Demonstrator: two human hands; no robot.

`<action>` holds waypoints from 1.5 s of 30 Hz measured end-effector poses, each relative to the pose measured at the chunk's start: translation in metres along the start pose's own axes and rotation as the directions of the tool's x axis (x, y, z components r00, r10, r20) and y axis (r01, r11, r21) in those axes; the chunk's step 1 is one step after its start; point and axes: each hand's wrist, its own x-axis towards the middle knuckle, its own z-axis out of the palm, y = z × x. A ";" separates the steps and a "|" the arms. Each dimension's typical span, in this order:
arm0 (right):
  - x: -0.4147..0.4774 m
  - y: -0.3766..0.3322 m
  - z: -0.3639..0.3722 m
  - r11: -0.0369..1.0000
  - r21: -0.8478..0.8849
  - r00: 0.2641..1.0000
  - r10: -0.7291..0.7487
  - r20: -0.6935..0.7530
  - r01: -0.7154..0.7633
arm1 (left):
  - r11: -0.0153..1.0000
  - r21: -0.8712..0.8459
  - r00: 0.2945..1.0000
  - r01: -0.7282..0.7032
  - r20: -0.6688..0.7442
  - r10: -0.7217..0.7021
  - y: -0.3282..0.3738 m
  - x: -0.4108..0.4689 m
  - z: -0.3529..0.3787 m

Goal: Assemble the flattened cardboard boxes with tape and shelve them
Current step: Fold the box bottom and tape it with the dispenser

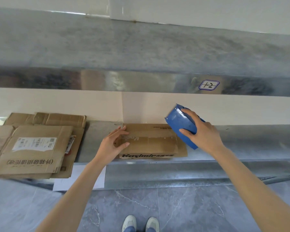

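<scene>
— Where's the box they're working on?

— Small cardboard box (pixel 149 143), sitting on the metal shelf (pixel 233 136) roughly in the middle, pushed back close to the wall. It has "Kasimir" printed along its near side, and its top flaps look folded down.

— And the hands?

— The left hand (pixel 113 144) is at the box's left end, fingers spread and loosely curled against the top and the corner. It's resting on the box rather than clamped around it. The right hand (pixel 202 131) is wrapped around a blue tape dispenser (pixel 182 124), gripping it firmly, just above the right end of the box. I can't tell whether the dispenser is touching the cardboard.

— Anything else on that shelf?

— A stack of flattened boxes (pixel 32 148) off to the left, well apart from the small one. The top sheet has a white shipping label (pixel 34 144) and dark printed characters. The stack's near edge hangs a bit over the shelf front.

— And above?

— Another metal shelf (pixel 141 47), with a small handwritten label (pixel 209 84) on its front edge, up to the right.
</scene>
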 end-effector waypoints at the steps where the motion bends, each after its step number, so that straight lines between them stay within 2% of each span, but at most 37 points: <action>1: 0.003 -0.012 -0.002 0.999 0.001 0.998 -0.047 0.034 0.047 | 1.000 -0.005 1.000 0.002 0.006 -0.002 0.000 0.000 0.000; 5: 0.014 -0.059 0.001 0.977 0.007 0.959 -0.209 0.192 0.212 | 1.000 -0.019 1.000 0.023 0.012 -0.023 -0.003 -0.001 -0.001; 9: 0.023 -0.088 0.008 0.940 0.068 0.869 -0.336 0.362 0.335 | 0.994 -0.084 0.997 0.073 -0.007 -0.074 -0.003 0.000 0.000; 13: 0.037 -0.104 0.010 0.919 0.221 0.764 -0.394 0.511 0.327 | 0.987 -0.134 0.994 0.085 -0.057 -0.093 -0.003 0.001 0.004; 17: 0.051 -0.116 0.015 0.899 0.336 0.700 -0.431 0.569 0.280 | 0.981 -0.165 0.993 0.098 -0.052 -0.108 0.000 0.000 0.004; 25: 0.066 -0.114 0.019 0.891 0.405 0.713 -0.420 0.561 0.206 | 0.967 -0.223 0.991 0.126 0.075 -0.112 -0.004 0.000 -0.006; 28: 0.061 -0.113 0.021 0.887 0.402 0.719 -0.430 0.546 0.225 | 0.931 -0.325 0.984 0.165 0.115 -0.134 -0.007 0.003 -0.013; 32: 0.053 -0.112 0.020 0.880 0.390 0.720 -0.455 0.524 0.272 | 0.878 -0.434 0.980 0.200 0.088 -0.180 0.002 0.011 -0.020; 39: 0.042 -0.107 0.018 0.875 0.380 0.742 -0.464 0.484 0.299 | 0.928 -0.340 0.988 0.149 0.094 -0.124 0.016 0.020 -0.022; 45: 0.036 -0.107 0.015 0.871 0.354 0.748 -0.478 0.460 0.339 | 0.931 -0.338 0.987 0.138 0.130 -0.099 0.021 0.019 -0.019</action>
